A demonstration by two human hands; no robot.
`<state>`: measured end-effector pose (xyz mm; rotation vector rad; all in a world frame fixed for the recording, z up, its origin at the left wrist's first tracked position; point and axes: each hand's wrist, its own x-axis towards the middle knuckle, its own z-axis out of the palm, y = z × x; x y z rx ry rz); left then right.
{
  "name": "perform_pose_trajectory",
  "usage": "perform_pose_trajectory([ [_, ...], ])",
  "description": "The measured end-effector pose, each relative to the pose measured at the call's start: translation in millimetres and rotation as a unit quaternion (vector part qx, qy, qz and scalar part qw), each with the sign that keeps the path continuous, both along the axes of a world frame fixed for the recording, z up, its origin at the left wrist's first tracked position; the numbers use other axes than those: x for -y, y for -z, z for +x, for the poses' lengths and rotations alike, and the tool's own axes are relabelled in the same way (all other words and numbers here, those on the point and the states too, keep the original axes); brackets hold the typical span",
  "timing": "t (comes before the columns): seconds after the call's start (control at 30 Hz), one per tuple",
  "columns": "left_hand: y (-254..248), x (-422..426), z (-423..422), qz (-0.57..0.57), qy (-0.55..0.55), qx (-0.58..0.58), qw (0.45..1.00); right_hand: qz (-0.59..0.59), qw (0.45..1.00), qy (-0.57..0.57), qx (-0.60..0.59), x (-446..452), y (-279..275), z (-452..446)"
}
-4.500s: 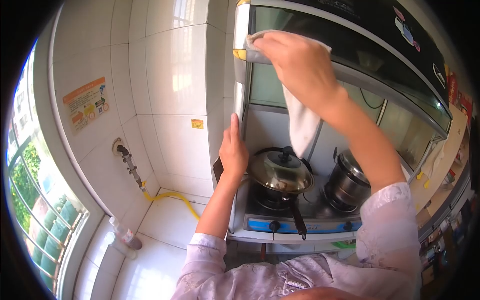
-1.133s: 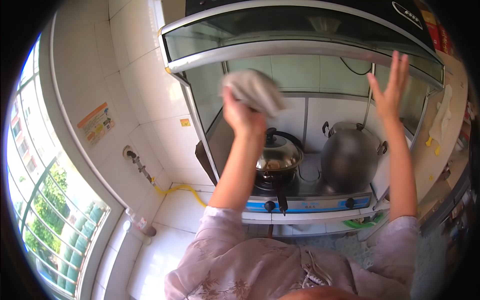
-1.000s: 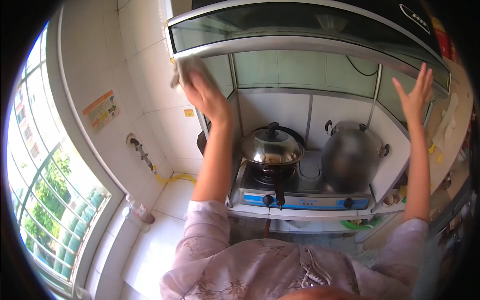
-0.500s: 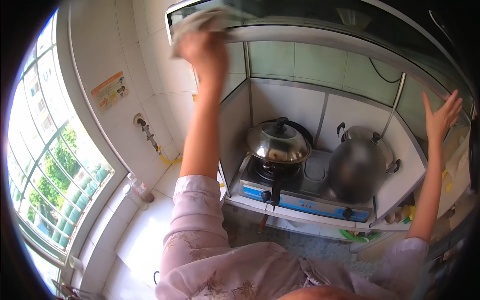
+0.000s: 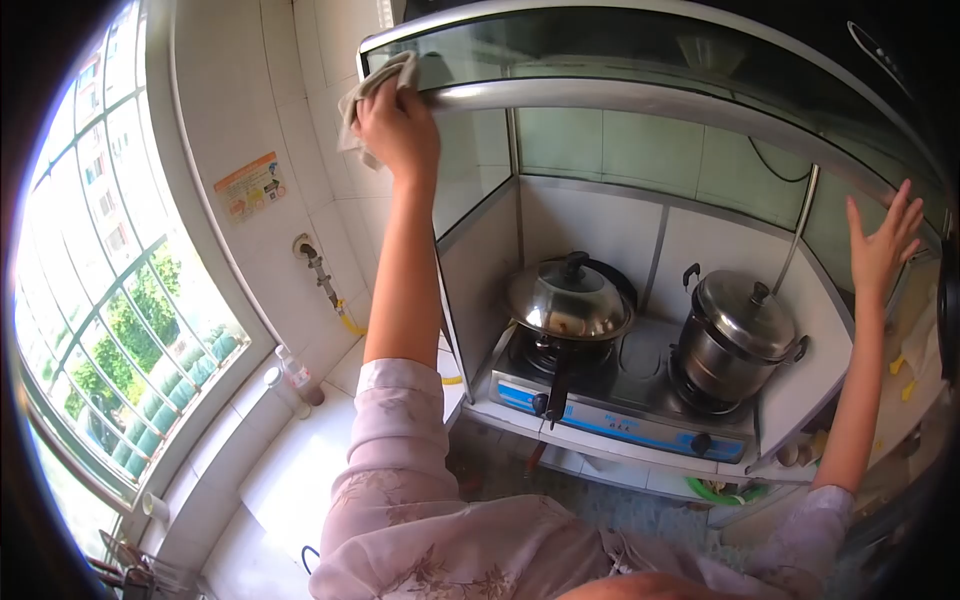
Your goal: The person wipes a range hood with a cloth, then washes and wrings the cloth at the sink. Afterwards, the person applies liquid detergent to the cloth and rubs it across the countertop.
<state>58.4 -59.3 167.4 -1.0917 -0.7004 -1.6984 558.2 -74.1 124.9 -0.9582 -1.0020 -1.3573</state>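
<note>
At the upper left, my left hand is closed around a crumpled grey-beige cloth. Cloth and hand are at the left end of a silver metal rail, which runs below a dark glass panel. On the right side, my right hand is raised with its fingers spread, near the rail's right end. Nothing is held in it; whether it touches the frame I cannot tell.
Below the rail, a gas stove carries a lidded wok on the left and a steel pot on the right. A barred window is at far left. Bottles stand by its sill.
The view has shifted a little. My left hand with the cloth has moved slightly left along the rail's end. A dark blurred patch before the right pot has gone. My right hand stays spread.
</note>
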Motion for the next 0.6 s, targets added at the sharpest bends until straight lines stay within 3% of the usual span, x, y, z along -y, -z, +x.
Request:
perform_pose_trajectory([
  [0.03, -1, -6, -10, 0.047, -0.087, 0.027, 0.995, -0.001, 1.0, -0.002, 0.001, 0, -1, -2],
  [0.07, -1, -5, 8, 0.013, -0.061, 0.057, 0.996, 0.006, 1.0, -0.016, -0.008, -2, 0, -6],
  [0.1, -2, -3, 31, -0.032, -0.035, 0.015, 0.999, 0.015, 0.999, -0.03, -0.017, -4, -2, -10],
  [0.17, 2, -12, 89, -0.043, -0.082, -0.099, 0.991, 0.01, 0.999, -0.031, -0.024, -5, -1, -8],
  [0.2, 3, -9, 102, -0.045, -0.082, -0.097, 0.991, 0.004, 0.999, -0.032, -0.03, -6, -1, -6],
  [0.3, 5, 4, 129, -0.025, 0.083, -0.21, 0.974, -0.021, 0.998, -0.016, -0.052, -7, 1, 2],
  [0.37, 6, -17, 69, -0.09, -0.051, -0.121, 0.987, -0.02, 0.998, -0.035, -0.047, 2, 1, 3],
  [0.43, 6, -12, 13, -0.038, -0.007, 0.011, 0.999, -0.025, 0.997, -0.057, -0.039, 12, 1, -6],
  [0.53, 15, -6, -5, 0.048, -0.011, 0.026, 0.998, -0.035, 0.995, -0.097, -0.001, 20, -12, -39],
  [0.57, 25, -7, 4, 0.099, 0.216, 0.112, 0.965, -0.037, 0.994, -0.105, 0.019, 23, -16, -60],
  [0.6, 33, -6, 16, 0.144, 0.433, 0.19, 0.869, -0.041, 0.991, -0.114, 0.049, 26, -20, -81],
])
